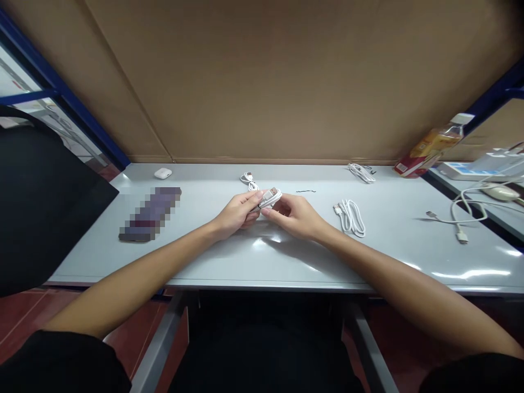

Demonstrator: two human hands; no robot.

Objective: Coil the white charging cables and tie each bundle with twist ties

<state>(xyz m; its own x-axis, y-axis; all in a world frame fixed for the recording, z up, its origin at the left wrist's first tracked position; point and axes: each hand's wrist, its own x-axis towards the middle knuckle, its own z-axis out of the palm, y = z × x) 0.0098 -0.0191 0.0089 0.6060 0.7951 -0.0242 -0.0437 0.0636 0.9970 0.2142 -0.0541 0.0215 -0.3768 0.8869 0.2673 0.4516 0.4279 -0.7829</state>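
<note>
A coiled white USB cable (272,197) is held up above the middle of the desk, its plug end facing up. My left hand (238,214) pinches one side of the coil between thumb and fingers. From the other side, my right hand (295,215) closes in on the same bundle, its thumb against the coil's lower edge. A thin dark band, seemingly a twist tie, shows at the bundle near my left fingertips. Just behind my left hand lies another bundled white cable (250,181). A loose black twist tie (306,191) rests beyond my right hand.
Right of my hands lie a coiled white cable (350,218), another bundle (361,173) farther back, and a loose cable (462,236). A drink bottle (429,146) leans at the back right. Leftward are a white earbud case (162,173), a blurred phone-like object (151,214) and a black bag (45,202).
</note>
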